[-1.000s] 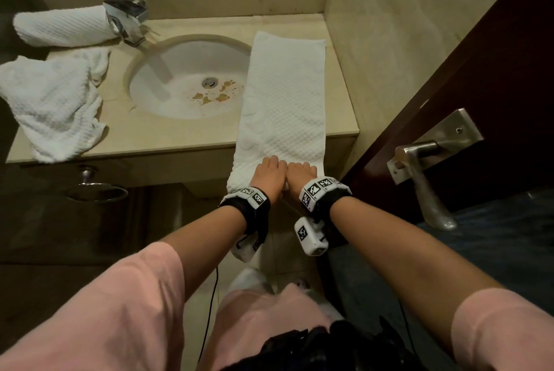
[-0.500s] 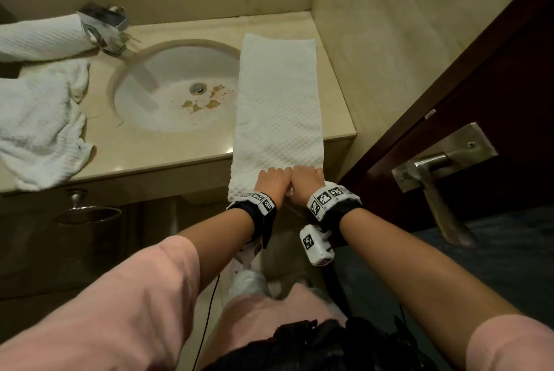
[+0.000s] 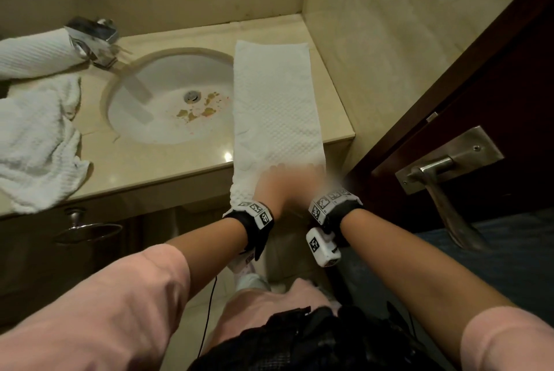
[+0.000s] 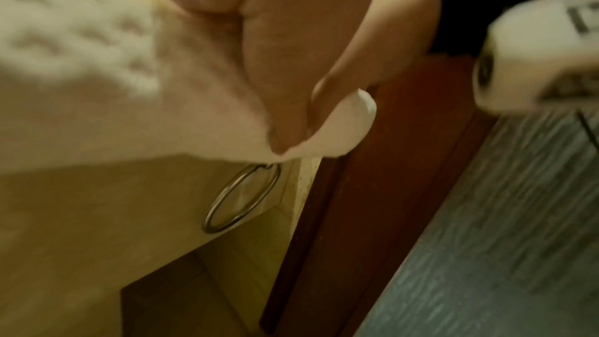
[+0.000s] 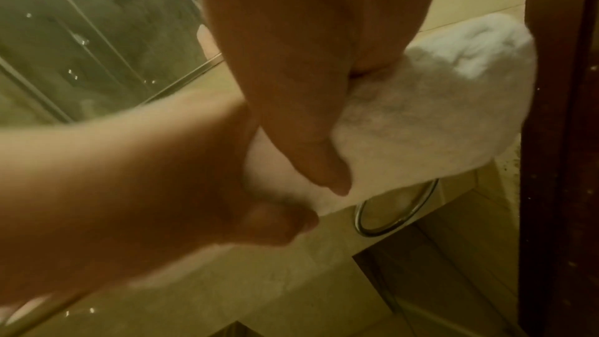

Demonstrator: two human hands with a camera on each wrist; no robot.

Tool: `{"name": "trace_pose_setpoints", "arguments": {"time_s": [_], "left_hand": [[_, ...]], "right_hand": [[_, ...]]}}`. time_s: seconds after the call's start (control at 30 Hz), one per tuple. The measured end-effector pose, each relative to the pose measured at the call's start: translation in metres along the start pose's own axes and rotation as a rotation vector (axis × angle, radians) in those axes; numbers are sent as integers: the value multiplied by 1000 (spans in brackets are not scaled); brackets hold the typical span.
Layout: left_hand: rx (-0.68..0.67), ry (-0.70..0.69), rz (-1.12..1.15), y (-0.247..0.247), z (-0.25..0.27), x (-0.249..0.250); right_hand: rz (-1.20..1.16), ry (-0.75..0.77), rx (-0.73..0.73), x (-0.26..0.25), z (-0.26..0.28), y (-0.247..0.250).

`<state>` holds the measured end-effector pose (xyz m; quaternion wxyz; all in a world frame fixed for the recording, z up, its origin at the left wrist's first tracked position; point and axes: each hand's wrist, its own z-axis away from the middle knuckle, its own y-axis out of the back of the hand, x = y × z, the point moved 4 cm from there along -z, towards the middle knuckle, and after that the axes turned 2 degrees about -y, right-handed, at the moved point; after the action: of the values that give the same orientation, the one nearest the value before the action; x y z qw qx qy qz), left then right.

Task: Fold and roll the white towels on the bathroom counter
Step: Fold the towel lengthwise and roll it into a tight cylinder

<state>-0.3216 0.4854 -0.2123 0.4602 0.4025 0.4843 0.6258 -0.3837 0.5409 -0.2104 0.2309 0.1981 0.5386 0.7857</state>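
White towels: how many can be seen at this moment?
3. A rolled towel lies left of the faucet; a crumpled towel hangs over the counter's left front edge; a folded towel, right of the sink, is gripped by both hands. More may lie outside the frame.

- A bathroom, likely in a hotel or a home: a beige stone counter [image 3: 168, 166] holds an oval white basin [image 3: 168, 118] with a metal drain.
- A chrome tap [image 3: 93, 40] stands at the basin's far left rim.
- White towels lie around the basin: a folded strip [image 3: 275, 106] to its right, a rolled one [image 3: 33, 55] and a crumpled one [image 3: 33, 142] to its left.
- Below the counter hangs a metal towel ring [image 4: 241, 199].
- A glass shower screen [image 5: 81, 42] shows in the right wrist view.
- Right of the counter is a dark wooden door [image 3: 467, 94] with a metal lever handle [image 3: 434, 169].
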Motion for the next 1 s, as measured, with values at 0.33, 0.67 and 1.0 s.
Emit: {"name": "trace_pose_setpoints", "arguments": {"time_s": [0.33, 0.67, 1.0], "left_hand": [[-164, 17, 271, 2, -19, -15], [-22, 59, -2, 3, -3, -9], [-31, 81, 83, 5, -14, -14]], "right_hand": [[82, -107, 128, -8, 4, 9], [79, -24, 22, -4, -19, 1], [67, -1, 60, -4, -17, 13]]}}
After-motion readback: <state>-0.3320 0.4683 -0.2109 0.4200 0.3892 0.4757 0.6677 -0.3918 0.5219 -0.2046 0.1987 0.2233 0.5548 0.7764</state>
